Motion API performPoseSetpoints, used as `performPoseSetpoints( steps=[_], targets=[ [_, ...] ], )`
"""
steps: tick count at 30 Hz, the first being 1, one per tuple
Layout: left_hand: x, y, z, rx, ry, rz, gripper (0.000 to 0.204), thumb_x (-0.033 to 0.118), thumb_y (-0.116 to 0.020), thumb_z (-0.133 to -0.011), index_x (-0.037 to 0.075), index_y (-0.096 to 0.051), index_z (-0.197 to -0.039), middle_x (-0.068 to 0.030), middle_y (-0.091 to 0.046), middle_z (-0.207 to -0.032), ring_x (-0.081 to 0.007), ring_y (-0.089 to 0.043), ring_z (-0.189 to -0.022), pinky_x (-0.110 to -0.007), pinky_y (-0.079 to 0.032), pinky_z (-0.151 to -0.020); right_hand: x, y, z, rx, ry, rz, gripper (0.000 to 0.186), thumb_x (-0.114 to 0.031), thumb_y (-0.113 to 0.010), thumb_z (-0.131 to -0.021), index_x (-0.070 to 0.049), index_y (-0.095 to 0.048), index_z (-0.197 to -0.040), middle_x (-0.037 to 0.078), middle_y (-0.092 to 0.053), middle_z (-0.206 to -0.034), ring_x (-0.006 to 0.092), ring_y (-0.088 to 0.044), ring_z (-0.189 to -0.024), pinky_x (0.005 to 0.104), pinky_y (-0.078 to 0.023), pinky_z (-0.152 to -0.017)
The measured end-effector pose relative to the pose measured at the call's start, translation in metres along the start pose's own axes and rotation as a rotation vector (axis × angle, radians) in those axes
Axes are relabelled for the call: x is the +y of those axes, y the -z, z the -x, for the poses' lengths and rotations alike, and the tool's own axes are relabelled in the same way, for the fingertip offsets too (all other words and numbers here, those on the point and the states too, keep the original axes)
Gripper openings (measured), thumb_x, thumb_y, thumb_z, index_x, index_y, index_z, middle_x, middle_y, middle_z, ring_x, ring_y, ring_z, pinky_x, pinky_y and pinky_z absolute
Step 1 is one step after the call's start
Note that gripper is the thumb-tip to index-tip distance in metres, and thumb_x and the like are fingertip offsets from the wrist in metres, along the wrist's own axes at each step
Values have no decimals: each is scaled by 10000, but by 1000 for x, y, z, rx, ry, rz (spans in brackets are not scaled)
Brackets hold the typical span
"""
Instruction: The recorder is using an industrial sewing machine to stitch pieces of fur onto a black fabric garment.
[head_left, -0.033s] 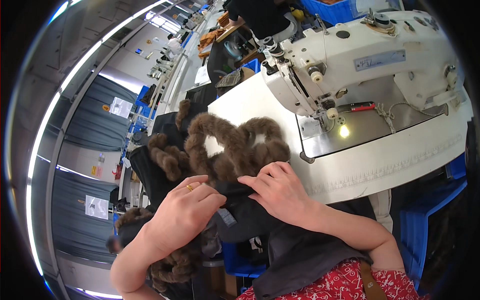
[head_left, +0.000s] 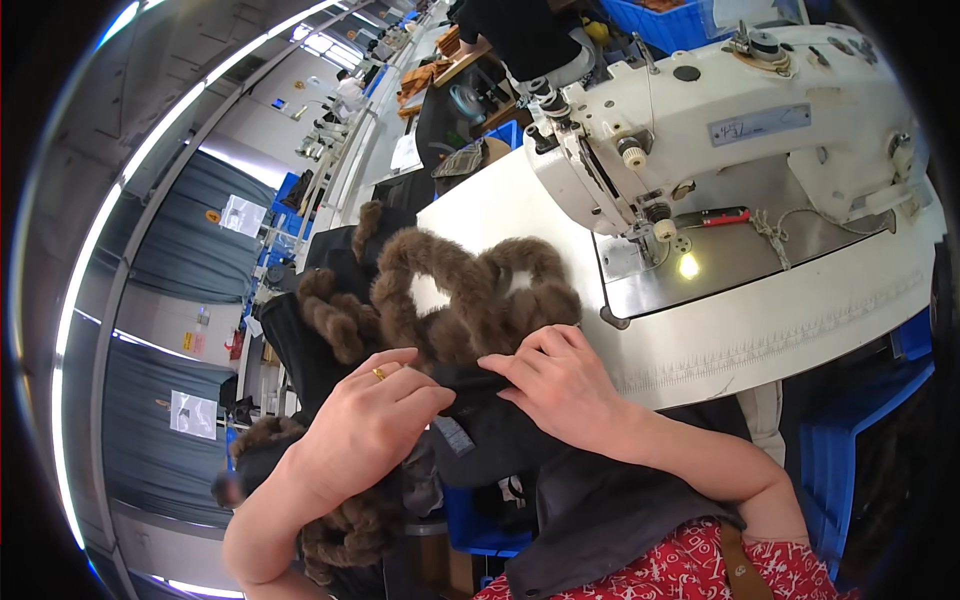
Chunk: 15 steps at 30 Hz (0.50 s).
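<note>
A black garment (head_left: 495,445) with a long brown fur trim (head_left: 450,290) lies bunched at the left end of a white sewing table (head_left: 770,330). My left hand (head_left: 365,425), a gold ring on one finger, pinches the black fabric from the left. My right hand (head_left: 560,385) grips the same fabric edge just beside it, fingertips close to the fur. Both hands sit below the looped fur, well left of the needle of the white sewing machine (head_left: 740,120). More fur (head_left: 340,535) hangs down under my left forearm.
A small lit lamp (head_left: 688,265) glows by the needle plate, with a red-handled tool (head_left: 715,216) behind it. Blue bins (head_left: 690,25) and another workstation stand at the back. A person in dark clothing (head_left: 520,35) is at the far table. Grey curtains (head_left: 190,220) hang on the left.
</note>
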<state>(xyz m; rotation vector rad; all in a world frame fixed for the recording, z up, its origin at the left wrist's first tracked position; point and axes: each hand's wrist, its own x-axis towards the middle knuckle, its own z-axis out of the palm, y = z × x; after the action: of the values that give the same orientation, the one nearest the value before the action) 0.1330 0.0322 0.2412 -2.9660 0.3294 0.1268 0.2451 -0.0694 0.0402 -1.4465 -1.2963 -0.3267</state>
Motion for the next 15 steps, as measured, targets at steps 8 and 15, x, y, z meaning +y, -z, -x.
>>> performPoseSetpoints(
  steps=[8, 15],
  targets=[
    [-20, 11, -7, -7, -17, 115, 191, -18, -694, -734, 33, -663, -915, -65, -626, -823, -264, -645, -814, -429, -519, -948, 2, 4, -12, -3, -35, -151, 277, -251, -745, -810, -125, -690, -1051, -5, -670, -877, 179, -580, -910, 345, -417, -865],
    [-21, 15, -11, 86, -9, 98, 251, -5, -717, -783, 61, -708, -1025, -80, -677, -821, -268, -661, -811, -429, -531, -933, 4, 0, -41, -98, -53, -508, 194, -207, -688, -879, -71, -694, -1017, 91, -681, -915, 280, -622, -875, 385, -485, -783]
  ],
)
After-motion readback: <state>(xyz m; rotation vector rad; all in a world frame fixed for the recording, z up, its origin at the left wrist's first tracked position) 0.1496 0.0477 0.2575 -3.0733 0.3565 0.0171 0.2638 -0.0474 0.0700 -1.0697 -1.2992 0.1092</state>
